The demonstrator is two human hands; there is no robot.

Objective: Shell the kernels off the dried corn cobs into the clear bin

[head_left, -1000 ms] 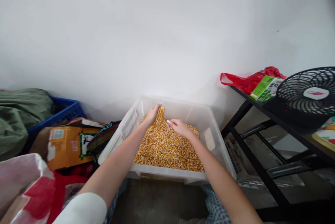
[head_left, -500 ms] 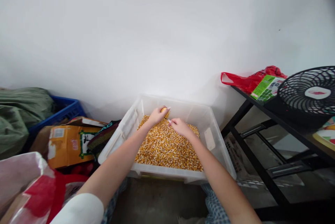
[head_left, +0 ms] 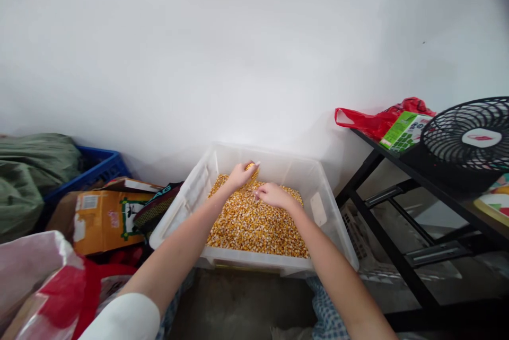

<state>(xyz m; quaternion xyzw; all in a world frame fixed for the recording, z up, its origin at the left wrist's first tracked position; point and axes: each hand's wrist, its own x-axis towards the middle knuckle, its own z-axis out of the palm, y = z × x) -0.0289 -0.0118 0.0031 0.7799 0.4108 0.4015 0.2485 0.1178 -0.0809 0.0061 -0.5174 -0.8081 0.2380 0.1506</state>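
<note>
A clear plastic bin [head_left: 334, 212] holds a heap of loose yellow corn kernels [head_left: 258, 228]. Near the bin's far side, my left hand [head_left: 240, 174] is closed around a corn cob [head_left: 253, 171], whose yellow, kernel-covered end shows past the fingers. My right hand [head_left: 272, 195] is just to the right of the cob and lower, apart from it, above the kernels. Its fingers are curled together with the tips pointing down and left. Whether they pinch something small cannot be seen.
To the left lie a blue crate [head_left: 99, 167], an orange cardboard box [head_left: 105, 220], a dark mesh bag [head_left: 161, 207] and a red-and-white bag [head_left: 59, 297]. A black table [head_left: 445, 181] on the right bears a fan [head_left: 477, 136], a green box [head_left: 403, 130] and a red plastic bag [head_left: 374, 122].
My right hand has moved slightly down from the cob, its fingers curling downward. My left hand keeps hold of the cob, almost in the same place.
</note>
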